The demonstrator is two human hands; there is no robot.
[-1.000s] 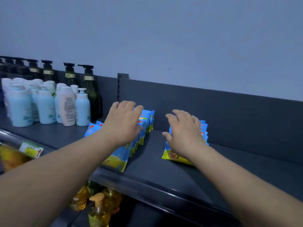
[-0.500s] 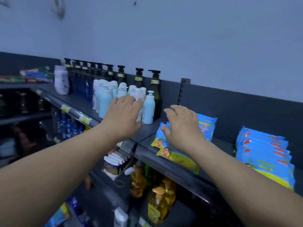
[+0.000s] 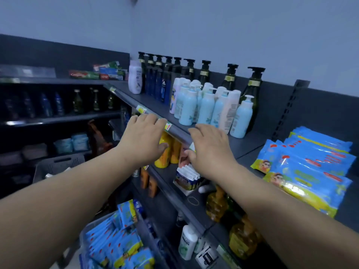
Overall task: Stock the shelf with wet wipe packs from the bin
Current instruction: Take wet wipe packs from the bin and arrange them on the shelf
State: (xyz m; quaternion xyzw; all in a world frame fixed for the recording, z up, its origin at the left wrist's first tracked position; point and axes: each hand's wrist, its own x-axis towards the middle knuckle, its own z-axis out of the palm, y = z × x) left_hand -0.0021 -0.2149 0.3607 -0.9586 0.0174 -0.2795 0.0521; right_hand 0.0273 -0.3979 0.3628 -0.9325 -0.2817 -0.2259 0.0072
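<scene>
I see the dark grey metal shelf [image 3: 250,144] under a pale blue-grey wall [image 3: 213,26], with blue-and-yellow wet wipe packs [image 3: 307,167] stacked at its right, more in the grey plastic bin [image 3: 97,222] lower left, and my left hand [image 3: 141,140] and right hand [image 3: 211,150] empty, fingers extended, at its front edge.

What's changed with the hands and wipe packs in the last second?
The left hand and right hand let go of the wet wipe packs they were touching on the shelf and drew back leftward; both are now empty in front of the shelf edge. The view swung left, bringing the bin into sight. The packs stayed stacked there.
</scene>
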